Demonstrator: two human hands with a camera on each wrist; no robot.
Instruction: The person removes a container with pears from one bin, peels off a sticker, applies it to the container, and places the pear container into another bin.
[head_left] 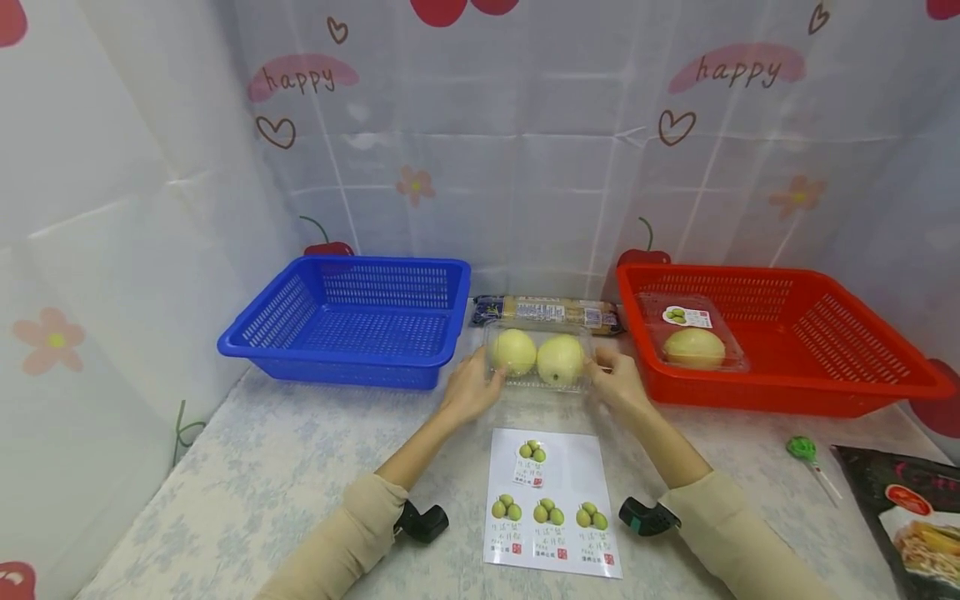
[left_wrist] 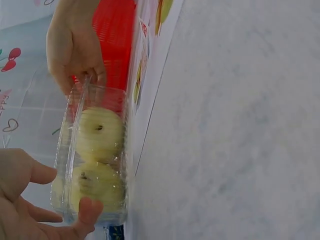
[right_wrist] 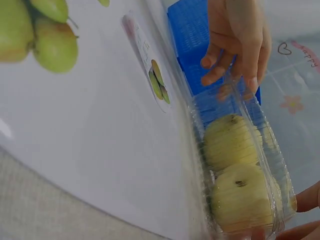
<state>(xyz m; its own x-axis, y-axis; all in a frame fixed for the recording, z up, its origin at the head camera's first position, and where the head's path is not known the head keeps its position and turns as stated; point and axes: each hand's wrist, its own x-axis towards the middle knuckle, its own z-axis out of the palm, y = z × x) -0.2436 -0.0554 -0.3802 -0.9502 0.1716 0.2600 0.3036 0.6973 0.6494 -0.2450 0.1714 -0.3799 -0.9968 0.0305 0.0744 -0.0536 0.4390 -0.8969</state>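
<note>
A clear plastic clamshell box [head_left: 538,358] with two pale yellow pears inside stands on the table between the two baskets. My left hand [head_left: 486,375] holds its left end, thumb on the front wall, as the left wrist view shows against the box [left_wrist: 97,160]. At the right end, my right hand [head_left: 602,368] grips with curled fingers. In the right wrist view the box [right_wrist: 240,180] lies lengthwise, with the left hand's fingers on its far end. The lid looks closed.
A blue basket [head_left: 352,321] stands empty at the left. A red basket [head_left: 825,350] at the right holds another clamshell [head_left: 693,342] with a pear. Behind the box lies a long snack pack [head_left: 547,312]. A pear sticker sheet [head_left: 555,500], a green lollipop [head_left: 802,450] and a dark packet [head_left: 907,508] lie nearer.
</note>
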